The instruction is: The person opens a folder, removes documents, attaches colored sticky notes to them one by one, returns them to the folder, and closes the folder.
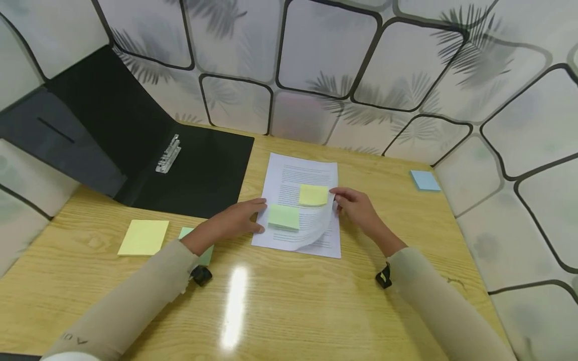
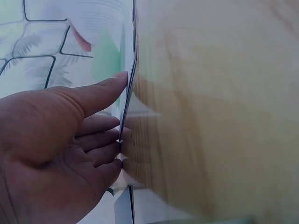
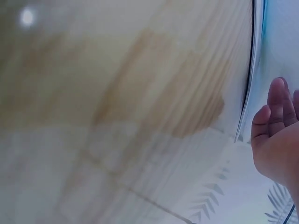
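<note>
Pale wood makes up the counter (image 1: 298,306), stretching from the sheets toward us and off to the right. Left of them, a narrow strip apart, lies our open black binder (image 1: 207,165). The printed sheets (image 1: 286,197) lie flat between our grips, long axis running away from us. Our left grip (image 1: 237,218) is wide, straight fingers against their left edge; our right grip (image 1: 358,208) pinches the right edge of the top sheet (image 1: 311,170), which bows up there. Between both grips, a yellow pad (image 1: 313,195) and a green pad (image 1: 284,217) sit on that sheet.
</note>
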The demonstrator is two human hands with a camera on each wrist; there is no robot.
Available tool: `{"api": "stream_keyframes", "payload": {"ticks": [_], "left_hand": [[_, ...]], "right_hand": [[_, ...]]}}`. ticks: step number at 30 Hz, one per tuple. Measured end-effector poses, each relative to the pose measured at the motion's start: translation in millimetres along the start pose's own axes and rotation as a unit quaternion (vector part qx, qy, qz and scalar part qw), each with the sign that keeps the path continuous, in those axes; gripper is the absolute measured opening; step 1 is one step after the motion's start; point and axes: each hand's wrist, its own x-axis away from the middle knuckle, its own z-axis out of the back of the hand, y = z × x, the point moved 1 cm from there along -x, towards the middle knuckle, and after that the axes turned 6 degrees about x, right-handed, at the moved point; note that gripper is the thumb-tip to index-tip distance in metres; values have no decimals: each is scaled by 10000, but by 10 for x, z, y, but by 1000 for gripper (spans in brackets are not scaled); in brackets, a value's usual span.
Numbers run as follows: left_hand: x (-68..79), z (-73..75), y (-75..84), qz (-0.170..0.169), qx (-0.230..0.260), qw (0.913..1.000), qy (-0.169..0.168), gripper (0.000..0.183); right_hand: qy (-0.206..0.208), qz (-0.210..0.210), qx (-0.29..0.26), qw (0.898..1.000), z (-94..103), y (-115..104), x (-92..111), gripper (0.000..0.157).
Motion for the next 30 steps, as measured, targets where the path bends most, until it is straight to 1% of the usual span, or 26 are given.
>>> {"api": "stream_keyframes", "payload": {"ticks": [4,6,7,9,11,13,15,18,20,22,25,30], "left_hand": [[-14,-6,-15,-66,-12,10000,38,72],[-9,-7,3,-176,-102,9996,185,68],[-2,-6,25,-250,-81,9992,317,65],[23,-13,106,-400,191,9974,571,58],[40,-38,235,-572,653,9933,763,54],[34,-92,373,-686,1168,9872,846,54],[-7,-168,498,-752,1481,9827,820,57],[-110,-292,608,-699,1637,9808,801,54],[-170,-358,638,-627,1831,9783,734,44],[-214,-405,640,-562,2125,9734,645,33],[-236,-433,627,-497,2530,9644,586,22],[-224,-402,609,-382,2958,9520,684,19]], "right_hand": [[-17,222,20,9997,-60,-8,-42,32],[-8,419,100,9991,-101,-3,-73,34],[-6,524,136,9985,-119,-11,-84,35],[34,695,203,9974,-152,-33,-101,35],[60,817,280,9962,-177,-61,-108,35],[106,882,396,9953,-189,-99,-106,34],[161,896,536,9944,-199,-116,-107,34],[203,893,770,9928,-209,-101,-114,33],[186,859,899,9921,-221,-82,-121,34],[151,846,1015,9911,-232,-71,-126,34],[104,796,1081,9909,-237,-74,-128,40],[28,704,1032,9922,-182,-69,-108,60]]}}
